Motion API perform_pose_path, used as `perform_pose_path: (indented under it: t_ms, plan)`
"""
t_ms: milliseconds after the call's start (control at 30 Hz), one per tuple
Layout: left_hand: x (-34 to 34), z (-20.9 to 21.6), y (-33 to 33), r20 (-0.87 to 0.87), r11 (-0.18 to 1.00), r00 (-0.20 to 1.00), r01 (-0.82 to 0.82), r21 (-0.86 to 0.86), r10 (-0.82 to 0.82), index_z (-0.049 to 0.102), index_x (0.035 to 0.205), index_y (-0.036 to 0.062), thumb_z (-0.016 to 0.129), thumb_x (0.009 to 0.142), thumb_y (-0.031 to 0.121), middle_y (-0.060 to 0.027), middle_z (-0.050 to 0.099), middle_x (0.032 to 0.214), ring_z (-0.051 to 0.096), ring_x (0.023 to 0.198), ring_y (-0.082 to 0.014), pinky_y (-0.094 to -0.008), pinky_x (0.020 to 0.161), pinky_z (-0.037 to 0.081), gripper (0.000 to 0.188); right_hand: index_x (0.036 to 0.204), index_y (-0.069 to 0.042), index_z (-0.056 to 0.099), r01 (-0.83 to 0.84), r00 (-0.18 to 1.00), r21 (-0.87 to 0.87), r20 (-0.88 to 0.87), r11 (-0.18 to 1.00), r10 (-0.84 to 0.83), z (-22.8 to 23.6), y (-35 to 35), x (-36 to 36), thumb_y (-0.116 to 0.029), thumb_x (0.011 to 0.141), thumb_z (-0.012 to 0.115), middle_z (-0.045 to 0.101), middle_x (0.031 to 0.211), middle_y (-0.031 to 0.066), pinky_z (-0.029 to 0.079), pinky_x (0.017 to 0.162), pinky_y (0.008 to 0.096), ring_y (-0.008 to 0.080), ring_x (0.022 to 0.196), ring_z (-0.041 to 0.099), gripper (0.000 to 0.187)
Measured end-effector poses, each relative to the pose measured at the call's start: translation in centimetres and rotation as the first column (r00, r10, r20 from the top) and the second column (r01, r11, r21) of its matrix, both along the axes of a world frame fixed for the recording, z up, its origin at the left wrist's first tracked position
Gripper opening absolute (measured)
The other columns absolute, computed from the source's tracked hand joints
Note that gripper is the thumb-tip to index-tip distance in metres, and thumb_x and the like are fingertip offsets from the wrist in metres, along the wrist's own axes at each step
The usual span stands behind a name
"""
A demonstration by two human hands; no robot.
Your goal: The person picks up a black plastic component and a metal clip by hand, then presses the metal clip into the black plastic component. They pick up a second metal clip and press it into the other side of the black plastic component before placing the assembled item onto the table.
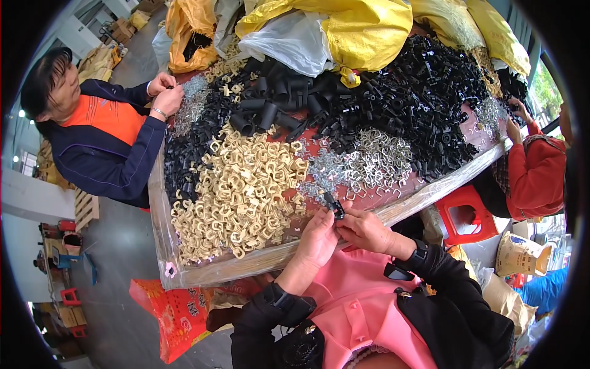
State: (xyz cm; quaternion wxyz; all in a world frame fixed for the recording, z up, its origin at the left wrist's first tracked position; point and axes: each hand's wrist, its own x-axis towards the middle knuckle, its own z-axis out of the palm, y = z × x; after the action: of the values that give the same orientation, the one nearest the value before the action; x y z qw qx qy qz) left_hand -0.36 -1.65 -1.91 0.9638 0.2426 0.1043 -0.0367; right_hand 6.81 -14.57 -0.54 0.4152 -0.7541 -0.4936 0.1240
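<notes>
Just over the near table edge, my left hand (318, 238) pinches a small black plastic part (334, 206), its upper end pointing away from me. My right hand (367, 232) meets it there, thumb and fingers closed at the part's right side. Whether a smaller piece sits between the right fingertips is hidden. Directly beyond the part lie a heap of small clear pieces (324, 170) and a pile of U-shaped metal clips (381, 158). To the left of my hands spreads a big heap of beige plastic clamp pieces (246, 190).
Black plastic parts (405, 92) cover the table's far side, with black tubes (268, 115) among them. Yellow sacks (369, 31) stand behind. A wooden rim (258, 261) edges the table. One person (107, 135) works at the left, another (534, 166) at the right, near a red stool (468, 215).
</notes>
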Motion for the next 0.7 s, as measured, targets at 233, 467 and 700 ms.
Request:
perform_pose_path:
  t_ms: [233,467,700]
  plan:
    - [0.0,0.0,0.2,-0.023,0.999,0.999,-0.030,-0.037,0.029,0.043,0.113,0.0011,0.052,0.081,0.025,-0.0129,0.046,0.116,0.042,0.107,-0.0212,-0.0337,0.091,0.034,0.041,0.076,-0.002,0.051,0.026,0.998,0.025,-0.058,0.999,-0.024,-0.3,0.2,0.1,-0.009,0.070,0.056,0.051,0.073,0.0125,0.044,0.053,0.0367,0.0304,0.063,0.053,0.010]
    - [-0.5,0.5,0.7,-0.046,0.999,0.999,-0.022,0.034,0.024,0.046,0.109,0.0034,0.051,0.082,0.021,-0.0102,0.051,0.110,0.047,0.102,-0.0202,-0.0355,0.087,0.038,0.032,0.077,-0.002,0.050,0.054,0.990,0.081,-0.132,0.995,-0.043,0.4,-0.9,0.5,-0.007,0.071,0.056,0.051,0.073,0.0119,0.043,0.053,0.0351,0.0297,0.063,0.052,0.010]
    - [-1.9,1.0,1.4,-0.249,0.977,0.960,0.166,0.137,-0.128,0.048,0.105,0.0031,0.049,0.084,0.017,-0.0073,0.056,0.097,0.057,0.081,-0.0170,-0.0285,0.072,0.048,0.025,0.079,-0.002,0.050,0.007,0.997,0.134,-0.074,0.991,0.003,2.9,-1.2,0.9,-0.006,0.072,0.055,0.049,0.071,0.0108,0.042,0.052,0.0338,0.0282,0.061,0.051,0.009]
